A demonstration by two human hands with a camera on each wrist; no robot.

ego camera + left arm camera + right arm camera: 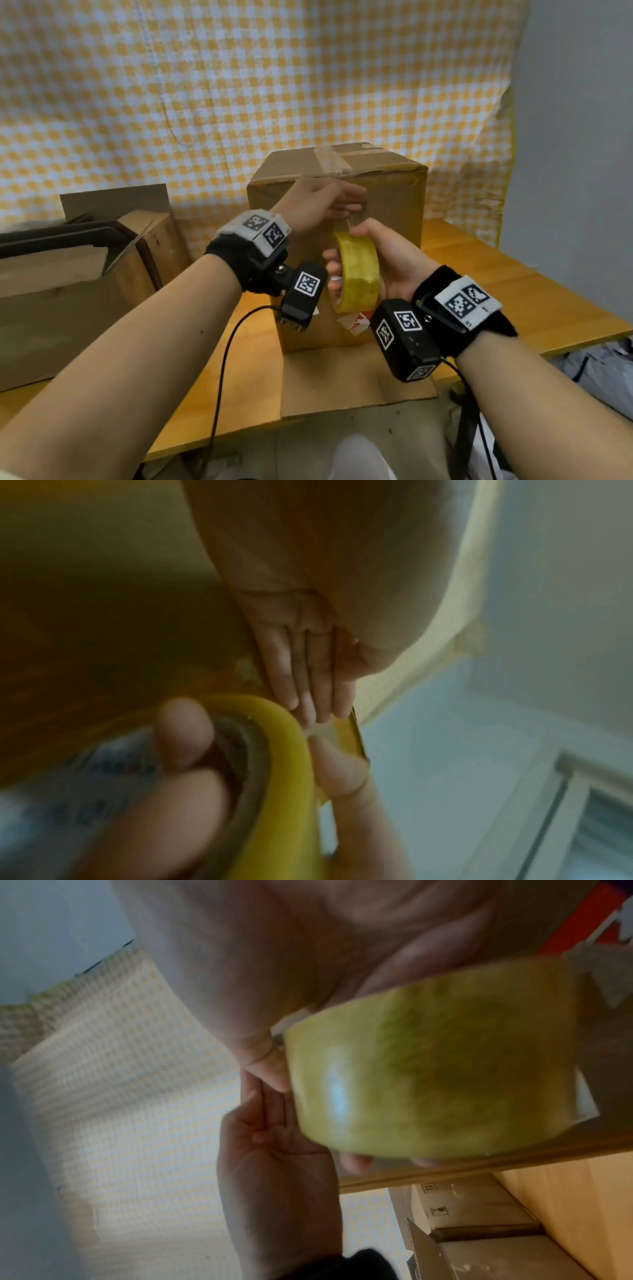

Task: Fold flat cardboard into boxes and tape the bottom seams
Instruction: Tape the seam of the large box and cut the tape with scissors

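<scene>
1. Our right hand [380,260] grips the yellow tape roll [356,274] against the cardboard box [387,205] standing on the surface [513,291].
2. Our left hand [318,202], fingers straight, presses the tape strip directly above the roll.

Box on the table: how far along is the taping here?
Done: the box stands folded, with tape already across its top seam. In hand: the right hand grips the yellow roll while the left hand presses flat on the box's front face beside it. Left: whether the strip is cut cannot be seen; flat cardboard waits beside it.
</scene>
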